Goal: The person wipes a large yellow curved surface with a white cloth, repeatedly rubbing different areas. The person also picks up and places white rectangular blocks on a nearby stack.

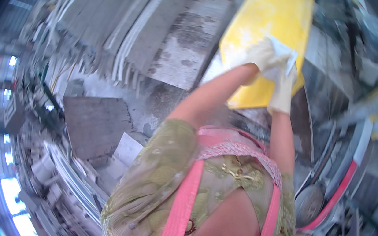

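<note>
A small pale blue-white piece, thin and bent [283,49], is at the hands, above the near half of a long yellow panel dusted with white [269,19]. Whether it is cloth or stiff sheet is too blurred to tell. One edge runs rightward, away from the left hand; another drops toward the right hand, so no single long axis can be fixed. The panel's long axis is clear: it runs away from the person, leaning slightly rightward at its far end.

The left hand, in a whitish work glove [262,55], reaches in from the lower left; its fingers seem closed on the piece's left side. The right hand, gloved alike [285,80], comes up from below; its fingertips are hidden at the piece, so their grip cannot be told. Neither hand is clearly nearer.

Farther out, grey flat sheets in layered stacks [151,23] stand at upper left, a grey-brown rectangular board [96,125] lies at left, and pink apron straps [180,206] cross the person's patterned green top [151,174].
</note>
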`<state>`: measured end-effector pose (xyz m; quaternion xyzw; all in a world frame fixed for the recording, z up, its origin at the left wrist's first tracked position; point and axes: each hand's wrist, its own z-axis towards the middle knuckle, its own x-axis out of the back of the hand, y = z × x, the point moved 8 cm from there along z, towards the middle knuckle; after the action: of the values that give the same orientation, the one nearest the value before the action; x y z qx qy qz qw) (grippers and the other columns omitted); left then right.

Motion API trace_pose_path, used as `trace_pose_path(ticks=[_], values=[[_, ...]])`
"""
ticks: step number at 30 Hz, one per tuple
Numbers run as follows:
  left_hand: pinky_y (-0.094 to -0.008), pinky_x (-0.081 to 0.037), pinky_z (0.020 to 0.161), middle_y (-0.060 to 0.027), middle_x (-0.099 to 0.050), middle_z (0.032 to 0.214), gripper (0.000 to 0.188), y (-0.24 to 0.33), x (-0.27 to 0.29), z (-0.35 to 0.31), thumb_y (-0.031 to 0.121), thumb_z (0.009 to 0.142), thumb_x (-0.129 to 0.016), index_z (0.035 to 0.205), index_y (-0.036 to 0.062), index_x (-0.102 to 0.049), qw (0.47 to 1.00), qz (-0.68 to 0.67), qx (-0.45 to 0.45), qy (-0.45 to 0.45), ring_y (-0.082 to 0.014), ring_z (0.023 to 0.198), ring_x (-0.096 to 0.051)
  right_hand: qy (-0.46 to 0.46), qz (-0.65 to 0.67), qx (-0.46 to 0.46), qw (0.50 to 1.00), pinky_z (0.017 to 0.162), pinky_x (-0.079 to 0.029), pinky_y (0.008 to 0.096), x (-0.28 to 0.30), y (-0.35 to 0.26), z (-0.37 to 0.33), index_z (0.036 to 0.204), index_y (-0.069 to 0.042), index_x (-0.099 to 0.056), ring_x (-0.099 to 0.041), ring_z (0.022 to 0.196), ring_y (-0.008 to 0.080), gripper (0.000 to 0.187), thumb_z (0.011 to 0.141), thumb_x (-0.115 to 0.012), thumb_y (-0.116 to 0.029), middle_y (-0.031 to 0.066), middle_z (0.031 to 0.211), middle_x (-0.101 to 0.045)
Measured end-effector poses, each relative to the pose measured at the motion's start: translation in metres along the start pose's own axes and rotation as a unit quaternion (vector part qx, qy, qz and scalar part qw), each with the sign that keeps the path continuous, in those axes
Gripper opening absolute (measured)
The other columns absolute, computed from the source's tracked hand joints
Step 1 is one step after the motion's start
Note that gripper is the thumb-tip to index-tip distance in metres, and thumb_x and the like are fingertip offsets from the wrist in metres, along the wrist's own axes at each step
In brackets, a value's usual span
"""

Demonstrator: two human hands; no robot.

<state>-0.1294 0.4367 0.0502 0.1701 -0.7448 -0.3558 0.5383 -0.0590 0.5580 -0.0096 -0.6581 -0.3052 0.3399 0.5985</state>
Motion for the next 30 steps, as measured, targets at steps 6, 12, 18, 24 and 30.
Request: trace_pose_path(ticks=[6, 12, 18, 24, 30], values=[[-0.0397, -0.048, 0.101, -0.0295, -0.047, 0.145, 0.141, 0.015, -0.002, -0.014, 0.068, 0.058, -0.081, 0.15, -0.0196, -0.019, 0.992, 0.105, 0.035, 0.064, -0.0359, 0.128, -0.054, -0.18, 0.033, 0.058, 0.981, 0.106, -0.043, 0.0359, 0.02, -0.002, -0.011, 0.144, -0.001, -0.052, -0.057, 0.124, 0.0229, 0.061, 0.098, -0.067, -0.037, 0.0186, 0.128, -0.066], [-0.0384, -0.048, 0.102, -0.0269, -0.049, 0.142, 0.139, 0.022, -0.019, -0.017, 0.064, 0.057, -0.082, 0.152, -0.0173, -0.02, 0.982, 0.168, 0.025, 0.08, -0.0358, 0.125, -0.055, -0.146, -0.16, 0.072, 0.974, 0.111, -0.04, 0.0307, 0.133, -0.032, 0.01, 0.125, 0.003, -0.069, -0.058, 0.127, 0.0184, 0.034, 0.103, -0.058, -0.02, 0.0122, 0.131, -0.068], [-0.0389, -0.05, 0.1, -0.0275, -0.054, 0.137, 0.134, 0.022, -0.016, -0.017, 0.064, 0.058, -0.082, 0.151, -0.0148, -0.026, 0.974, 0.2, 0.033, 0.099, -0.0374, 0.122, -0.057, 0.127, -0.127, 0.036, 0.983, 0.109, -0.04, 0.0327, 0.404, -0.046, 0.02, 0.135, 0.0, -0.062, -0.058, 0.125, 0.0211, 0.045, 0.104, -0.059, -0.032, 0.0111, 0.134, -0.064], [-0.0421, -0.053, 0.093, -0.0285, -0.061, 0.123, 0.131, 0.019, -0.019, -0.013, 0.068, 0.058, -0.081, 0.146, -0.0156, -0.033, 0.968, 0.212, -0.013, 0.135, -0.04, 0.11, -0.063, 0.084, -0.883, -0.035, 0.461, 0.116, -0.03, 0.0477, 0.577, -0.017, 0.036, 0.157, -0.01, -0.033, -0.033, 0.146, 0.032, 0.06, 0.105, -0.045, -0.038, 0.0161, 0.16, -0.035], [-0.0425, -0.052, 0.093, -0.0283, -0.062, 0.119, 0.131, 0.012, -0.018, -0.007, 0.072, 0.057, -0.079, 0.144, -0.0149, -0.035, 0.968, 0.214, -0.031, 0.13, -0.0404, 0.111, -0.062, 0.15, -0.772, 0.032, 0.616, 0.118, -0.026, 0.0459, 0.603, 0.004, 0.028, 0.159, -0.014, -0.031, -0.03, 0.148, 0.0317, 0.069, 0.106, -0.025, -0.058, 0.0118, 0.165, -0.029]])
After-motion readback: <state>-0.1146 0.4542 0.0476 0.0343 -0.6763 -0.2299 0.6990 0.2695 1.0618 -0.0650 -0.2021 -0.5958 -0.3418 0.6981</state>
